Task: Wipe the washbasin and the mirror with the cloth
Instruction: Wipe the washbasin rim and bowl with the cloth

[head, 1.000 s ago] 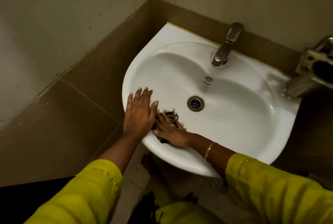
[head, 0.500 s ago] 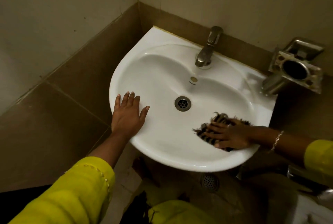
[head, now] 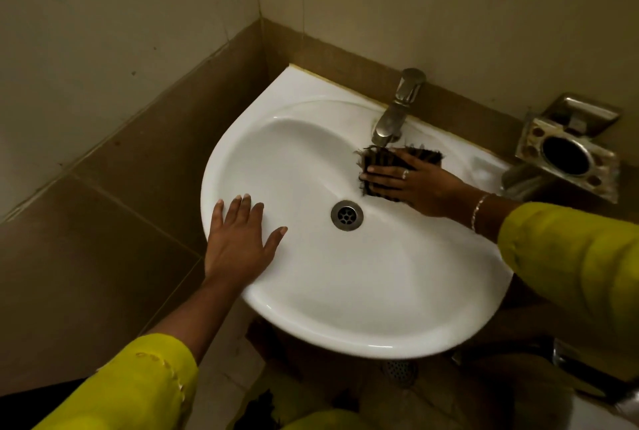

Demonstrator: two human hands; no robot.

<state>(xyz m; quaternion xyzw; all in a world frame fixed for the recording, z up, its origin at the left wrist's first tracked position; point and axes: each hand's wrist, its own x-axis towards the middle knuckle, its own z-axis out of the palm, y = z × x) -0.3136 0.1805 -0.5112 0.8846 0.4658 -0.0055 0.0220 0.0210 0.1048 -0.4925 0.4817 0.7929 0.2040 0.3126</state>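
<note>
The white washbasin (head: 345,308) fills the middle of the view, fixed in a tiled corner. A dark striped cloth (head: 375,161) with frayed edges lies on the basin's back slope, just below the tap (head: 397,111). My right hand (head: 415,184) presses flat on the cloth with straight fingers, covering most of it. My left hand (head: 242,239) rests flat on the basin's left rim, fingers spread. The drain (head: 346,215) sits between the two hands. No mirror is in view.
A metal soap and tumbler holder (head: 567,156) is fixed to the wall at the right of the basin. Brown tiled walls close in at the left and back. A floor drain (head: 397,371) shows below the basin.
My right hand has slid the cloth from the front left of the bowl across to the right, then up to the back under the tap. My left hand stayed on the left rim.
</note>
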